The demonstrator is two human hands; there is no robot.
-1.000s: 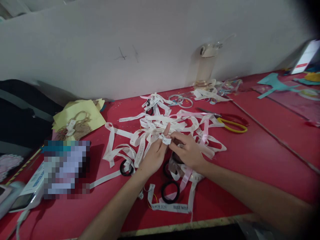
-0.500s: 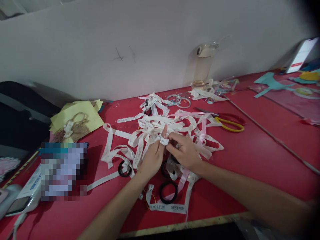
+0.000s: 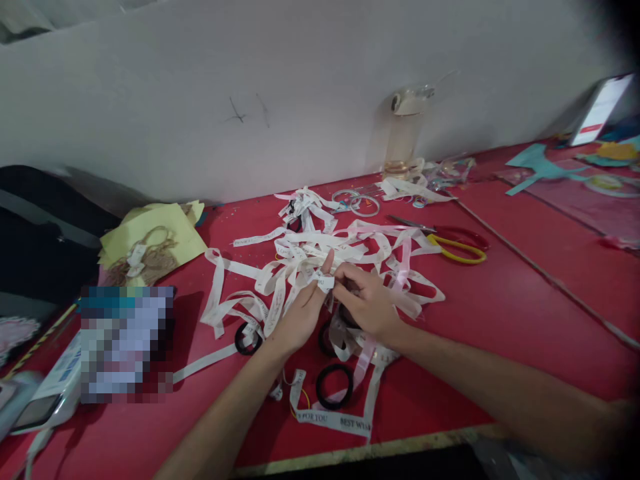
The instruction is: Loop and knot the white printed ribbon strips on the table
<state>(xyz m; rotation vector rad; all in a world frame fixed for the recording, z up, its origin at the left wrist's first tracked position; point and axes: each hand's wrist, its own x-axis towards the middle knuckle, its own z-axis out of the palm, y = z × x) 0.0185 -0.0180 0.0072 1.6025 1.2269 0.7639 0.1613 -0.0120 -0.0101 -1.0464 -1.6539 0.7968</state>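
My left hand (image 3: 300,313) is raised over the red table (image 3: 500,313) with its forefinger pointing up and a white printed ribbon (image 3: 323,281) wrapped round that finger. My right hand (image 3: 367,300) pinches the ribbon against the finger, fingers closed. Both hands hover above a tangled heap of white and pink ribbons (image 3: 350,250). Black hair-tie rings (image 3: 334,385) lie just below the hands, another black ring (image 3: 246,337) to the left.
Yellow-handled scissors (image 3: 457,245) lie right of the heap. A clear bottle (image 3: 403,133) stands by the white wall. Yellow paper with twine (image 3: 150,243) and a dark bag (image 3: 40,227) sit at left. Teal paper cut-outs (image 3: 537,163) and a phone (image 3: 597,110) are far right.
The view has drifted slightly. Both hands stay together at the ribbon on the left forefinger, with the right fingers shifting a little round it.
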